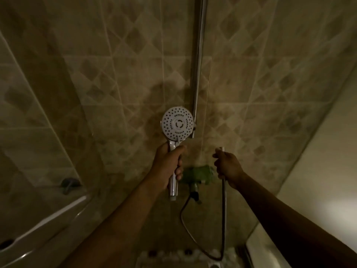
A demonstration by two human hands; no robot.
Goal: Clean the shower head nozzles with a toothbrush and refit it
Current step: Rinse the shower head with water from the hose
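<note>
dim tiled wall (116,78), left hand (168,165) gripping detached shower head (177,123) upright, right hand (229,167) gripping hose (224,209) end.

place: home bathroom shower | evidence: tiled wall (116,74), chrome riser rail (198,64), shower hose (223,209)

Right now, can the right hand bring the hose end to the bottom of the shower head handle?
Probably yes. The right hand grips the hose near its end, beside the handle that the left hand grips. The handle's bottom end is bare below the fingers, with nothing visible between the two.
</note>
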